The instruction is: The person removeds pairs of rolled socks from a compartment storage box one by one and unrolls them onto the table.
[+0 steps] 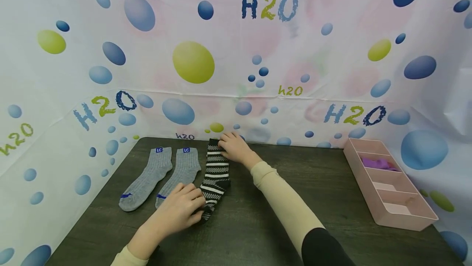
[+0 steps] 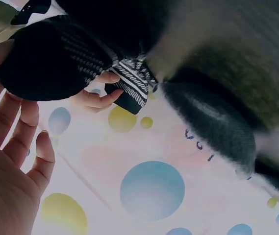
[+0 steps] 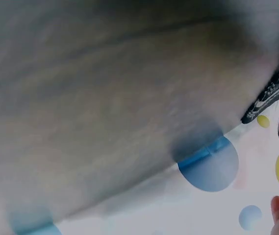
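A black-and-white striped sock (image 1: pixel 216 167) lies lengthwise on the dark table, cuff toward the wall. My right hand (image 1: pixel 236 148) pinches it at the cuff; in the left wrist view, the fingers (image 2: pixel 97 100) of that hand lie across the cuff. Down at the toe, my left hand (image 1: pixel 180 208) holds the edge between thumb and fingers, and the dark toe (image 2: pixel 46 63) looms close in the left wrist view. Two striped parts (image 3: pixel 271 90) appear in the right wrist view; I cannot tell whether they are one sock or two.
Two grey ribbed socks, one outer (image 1: pixel 149 180) and one inner (image 1: pixel 186 169), lie side by side at left. A pink divided box (image 1: pixel 363 192) stands at the right edge, with purple cloth (image 1: pixel 380 164) in one compartment. A patterned sheet (image 1: pixel 228 32) hangs behind the table.
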A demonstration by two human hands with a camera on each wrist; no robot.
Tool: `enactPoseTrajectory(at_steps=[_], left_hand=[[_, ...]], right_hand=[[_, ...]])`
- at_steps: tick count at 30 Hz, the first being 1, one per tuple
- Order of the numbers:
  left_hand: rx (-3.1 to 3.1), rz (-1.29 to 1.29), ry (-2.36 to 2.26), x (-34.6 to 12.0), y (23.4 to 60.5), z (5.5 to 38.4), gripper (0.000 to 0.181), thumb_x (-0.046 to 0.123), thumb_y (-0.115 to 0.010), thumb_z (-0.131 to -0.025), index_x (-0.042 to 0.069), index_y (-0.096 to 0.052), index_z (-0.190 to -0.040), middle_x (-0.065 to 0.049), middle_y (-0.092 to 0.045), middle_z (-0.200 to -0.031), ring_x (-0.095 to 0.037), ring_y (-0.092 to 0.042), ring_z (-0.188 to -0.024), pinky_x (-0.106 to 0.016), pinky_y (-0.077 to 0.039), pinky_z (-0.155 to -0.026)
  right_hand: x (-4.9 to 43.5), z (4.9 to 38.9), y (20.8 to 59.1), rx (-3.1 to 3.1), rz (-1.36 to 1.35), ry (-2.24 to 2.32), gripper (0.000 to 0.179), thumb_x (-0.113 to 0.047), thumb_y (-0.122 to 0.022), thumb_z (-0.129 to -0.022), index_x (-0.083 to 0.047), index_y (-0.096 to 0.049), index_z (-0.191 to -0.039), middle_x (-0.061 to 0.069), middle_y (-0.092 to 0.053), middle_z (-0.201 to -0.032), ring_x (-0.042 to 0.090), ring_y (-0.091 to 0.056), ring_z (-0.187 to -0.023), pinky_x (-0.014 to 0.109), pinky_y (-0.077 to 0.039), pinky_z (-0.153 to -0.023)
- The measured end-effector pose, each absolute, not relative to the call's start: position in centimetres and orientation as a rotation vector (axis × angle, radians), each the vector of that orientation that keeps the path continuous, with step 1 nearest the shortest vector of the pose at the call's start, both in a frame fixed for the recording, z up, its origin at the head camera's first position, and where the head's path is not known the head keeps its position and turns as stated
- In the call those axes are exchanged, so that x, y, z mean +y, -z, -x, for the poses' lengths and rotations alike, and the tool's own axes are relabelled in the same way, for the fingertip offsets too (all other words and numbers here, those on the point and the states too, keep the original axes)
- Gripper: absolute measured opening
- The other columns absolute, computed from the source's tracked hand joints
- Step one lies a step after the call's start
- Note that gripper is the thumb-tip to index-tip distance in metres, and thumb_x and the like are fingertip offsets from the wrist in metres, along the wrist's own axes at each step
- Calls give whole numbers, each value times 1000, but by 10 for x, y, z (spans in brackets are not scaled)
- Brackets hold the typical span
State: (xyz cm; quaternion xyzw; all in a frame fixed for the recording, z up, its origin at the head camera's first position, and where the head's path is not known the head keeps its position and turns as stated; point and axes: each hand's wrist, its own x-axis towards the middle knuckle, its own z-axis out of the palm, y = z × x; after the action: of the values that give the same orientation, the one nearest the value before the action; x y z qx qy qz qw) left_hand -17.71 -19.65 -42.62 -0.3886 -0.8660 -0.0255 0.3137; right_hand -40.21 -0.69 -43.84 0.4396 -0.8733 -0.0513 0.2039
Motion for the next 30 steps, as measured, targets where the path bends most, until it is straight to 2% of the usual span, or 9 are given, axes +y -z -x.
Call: enactPoseTrajectory(at_steps=[6, 14, 21, 30], left_hand=[[-2222, 1046, 93, -196, 419, 175, 23, 17, -80, -65, 21, -62, -78, 8, -60, -84, -13, -50, -80, -32, -38, -72], [-2163, 1086, 113, -189, 412, 170, 10, 19, -72, -76, 21, -63, -80, 7, -61, -86, -13, -53, -82, -32, -40, -74], [-2131, 1128, 153, -174, 411, 167, 23, 20, -82, -68, 21, -65, -82, 8, -62, -87, -13, -56, -85, -31, -41, -78], [-2100, 1149, 156, -152, 413, 168, 21, 23, -82, -70, 21, -66, -82, 8, -62, -87, -13, -57, -86, -32, -43, -82]], right_hand=[[-2, 403, 435, -2327, -1229, 242, 29, -39, -62, -94, -18, -64, -114, 2, -57, -122, 22, -50, -124, 40, -37, -110], [13, 403, 424, -2254, -1264, 170, 29, -38, -65, -92, -15, -65, -110, 5, -59, -120, 24, -51, -122, 44, -38, -108], [38, 405, 423, -2211, -1303, 122, 28, -37, -65, -92, -14, -66, -109, 7, -59, -120, 27, -52, -121, 46, -38, -108], [65, 404, 424, -2149, -1344, 86, 27, -36, -70, -89, -14, -68, -105, 7, -61, -113, 29, -54, -117, 46, -41, -105]])
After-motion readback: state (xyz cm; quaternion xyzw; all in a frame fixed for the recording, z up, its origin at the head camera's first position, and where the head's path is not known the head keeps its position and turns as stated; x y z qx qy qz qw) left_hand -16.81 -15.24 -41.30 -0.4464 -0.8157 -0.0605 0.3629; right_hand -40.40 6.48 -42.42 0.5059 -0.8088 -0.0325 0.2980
